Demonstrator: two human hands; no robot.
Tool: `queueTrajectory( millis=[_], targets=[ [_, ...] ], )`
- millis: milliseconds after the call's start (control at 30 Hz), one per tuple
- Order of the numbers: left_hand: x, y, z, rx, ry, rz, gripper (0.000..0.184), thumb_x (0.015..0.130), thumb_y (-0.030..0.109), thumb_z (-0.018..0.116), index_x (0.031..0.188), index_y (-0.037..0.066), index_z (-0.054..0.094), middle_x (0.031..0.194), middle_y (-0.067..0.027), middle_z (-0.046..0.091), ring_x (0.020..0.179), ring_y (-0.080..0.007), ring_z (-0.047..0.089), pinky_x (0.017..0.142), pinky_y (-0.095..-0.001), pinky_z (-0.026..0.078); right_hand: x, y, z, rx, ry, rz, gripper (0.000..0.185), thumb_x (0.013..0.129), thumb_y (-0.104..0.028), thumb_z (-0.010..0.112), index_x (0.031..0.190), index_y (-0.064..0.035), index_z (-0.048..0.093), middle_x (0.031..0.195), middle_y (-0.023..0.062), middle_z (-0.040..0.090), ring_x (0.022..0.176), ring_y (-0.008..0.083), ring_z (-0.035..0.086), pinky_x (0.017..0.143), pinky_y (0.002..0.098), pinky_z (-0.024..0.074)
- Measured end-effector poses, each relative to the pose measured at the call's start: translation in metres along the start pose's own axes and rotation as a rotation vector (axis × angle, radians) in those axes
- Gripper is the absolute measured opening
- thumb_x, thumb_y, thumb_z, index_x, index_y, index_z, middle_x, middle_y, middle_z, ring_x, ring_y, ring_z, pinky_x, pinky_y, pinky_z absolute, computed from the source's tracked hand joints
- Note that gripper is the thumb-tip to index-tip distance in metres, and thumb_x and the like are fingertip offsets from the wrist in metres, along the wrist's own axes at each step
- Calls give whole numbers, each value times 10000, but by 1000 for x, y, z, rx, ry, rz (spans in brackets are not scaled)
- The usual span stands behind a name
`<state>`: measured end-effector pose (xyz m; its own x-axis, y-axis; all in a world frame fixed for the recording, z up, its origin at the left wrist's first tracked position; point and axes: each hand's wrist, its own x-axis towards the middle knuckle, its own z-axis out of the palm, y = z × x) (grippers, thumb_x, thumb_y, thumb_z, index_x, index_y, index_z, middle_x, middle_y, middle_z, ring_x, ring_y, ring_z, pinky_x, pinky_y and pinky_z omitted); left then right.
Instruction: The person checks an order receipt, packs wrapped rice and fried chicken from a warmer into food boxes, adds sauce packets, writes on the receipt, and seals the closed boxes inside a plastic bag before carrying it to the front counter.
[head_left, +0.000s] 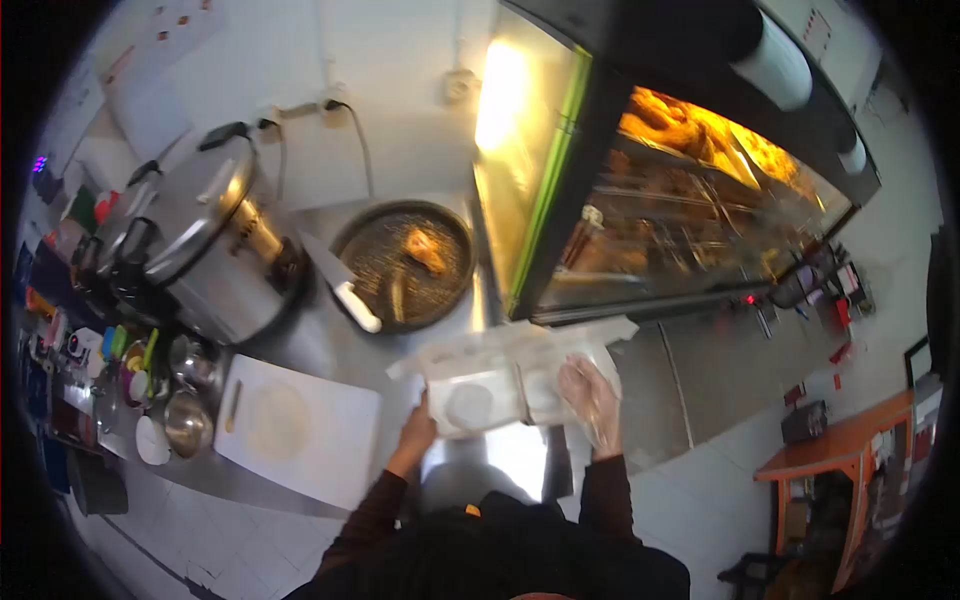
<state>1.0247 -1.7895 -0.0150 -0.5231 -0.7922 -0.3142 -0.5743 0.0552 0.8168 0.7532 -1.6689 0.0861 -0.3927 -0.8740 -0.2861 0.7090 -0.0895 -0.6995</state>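
A white takeaway box [468,405], opened out flat with thin white paper [450,350] lining it, is held over the counter's front edge. My left hand [418,428] is bare and grips the box by its left side. Over the right half of the box lies my right hand [592,402], in a clear plastic glove. Its fingers stretch across the paper, though blur softens their outline. Behind the box stands a round black pan [365,225] with a browned piece of meat [425,250] in it. A white-handled knife [357,305] rests across the pan's left rim.
At left, a white cutting board [340,410] lies near steel bowls [187,424] and a large steel pot [215,270]. A lit glass display case [530,200] with browned food rises behind the box at right. An orange table [835,455] stands farther right.
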Motion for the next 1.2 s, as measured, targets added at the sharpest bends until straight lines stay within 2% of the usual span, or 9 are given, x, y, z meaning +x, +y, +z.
queueTrajectory(
  millis=[167,467,567,700,933,967,1067,1167,1200],
  targets=[
    [8,46,66,83,107,146,612,702,-11,395,1288,20,220,1043,-261,500,948,-357,510,839,-387,394,34,-32,-106,453,-70,93,215,861,-150,432,1015,-3,458,951,128,513,876,210,507,767,296,433],
    [55,138,231,-360,-24,122,629,772,57,489,1321,78,183,806,-112,553,556,-140,509,512,-274,444,70,-112,-247,-66,213,-314,210,795,-168,534,923,-5,506,815,98,541,757,169,512,620,287,462],
    [68,166,273,-288,26,183,623,802,117,482,1328,81,150,936,-134,557,572,-162,526,536,-281,447,64,-148,-253,-193,514,-323,227,787,-178,527,934,-6,511,813,88,544,776,179,506,670,309,452],
    [113,178,320,-404,-41,174,468,841,158,423,1259,22,263,1159,-208,454,1083,-290,446,892,-332,348,100,-178,-340,-72,515,-368,207,776,-197,562,891,-28,527,798,79,557,709,179,538,650,277,456],
    [121,204,352,-507,253,118,544,860,203,458,1302,77,166,979,-136,507,788,-156,508,665,-264,429,84,-369,-376,-361,578,-823,167,786,-228,530,747,-65,530,591,17,499,473,104,457,413,232,384],
    [109,210,353,-707,326,156,540,852,168,472,1301,102,178,1040,-124,464,794,-144,499,659,-251,430,84,-418,-370,168,513,-731,179,795,-236,507,704,-81,510,537,2,441,429,103,415,382,243,344],
    [86,209,356,-726,526,156,500,835,87,464,1273,105,223,1034,-101,440,800,-145,489,676,-242,427,102,-514,-391,13,491,-668,267,792,-327,532,632,-112,541,471,-12,369,355,113,329,344,281,264],
    [70,191,363,-721,628,113,471,824,54,460,1246,89,253,1009,-97,448,797,-141,494,675,-251,433,143,-552,-414,-1827,1001,-1139,313,728,-327,554,664,-22,574,567,118,533,483,282,497,443,369,387],
    [65,183,366,-721,661,104,466,820,45,460,1238,84,260,999,-95,452,795,-140,496,674,-252,435,143,-548,-406,-1726,1066,-1157,300,714,-316,559,685,-18,576,600,135,545,528,303,511,479,381,400]
  ],
)
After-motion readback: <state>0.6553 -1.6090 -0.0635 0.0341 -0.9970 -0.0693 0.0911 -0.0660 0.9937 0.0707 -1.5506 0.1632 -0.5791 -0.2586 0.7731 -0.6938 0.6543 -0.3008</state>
